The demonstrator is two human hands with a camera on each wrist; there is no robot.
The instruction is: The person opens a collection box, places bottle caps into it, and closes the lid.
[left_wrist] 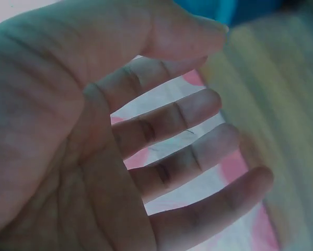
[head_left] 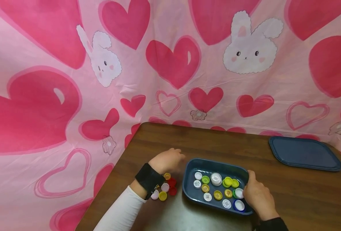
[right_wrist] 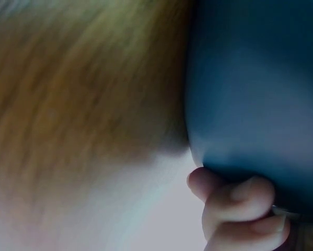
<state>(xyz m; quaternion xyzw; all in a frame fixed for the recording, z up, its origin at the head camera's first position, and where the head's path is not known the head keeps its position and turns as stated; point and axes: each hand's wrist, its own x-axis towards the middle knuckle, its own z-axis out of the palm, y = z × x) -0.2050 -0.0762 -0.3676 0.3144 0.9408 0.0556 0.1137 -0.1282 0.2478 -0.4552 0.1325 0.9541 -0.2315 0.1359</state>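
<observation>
A deep blue plastic tray [head_left: 216, 205] stands on the table with several bottle caps spread inside, among them a stacked white cap [head_left: 216, 178], a yellow-green cap [head_left: 228, 181] and a gold cap [head_left: 218, 195]. My right hand [head_left: 259, 196] grips the tray's right end; in the right wrist view its fingers [right_wrist: 245, 201] curl against the blue wall. Just left of the tray, my left hand [head_left: 167, 160] is above the table, holding nothing. Its fingers [left_wrist: 172, 120] are spread and loosely bent in the left wrist view. Below it lies a loose group of caps, including a yellow cap [head_left: 162, 196].
A flat blue lid or tray [head_left: 306, 153] lies at the table's far right. Pink cloth [head_left: 170, 70] with hearts and rabbits hangs behind and left of the brown wooden table [head_left: 231, 141].
</observation>
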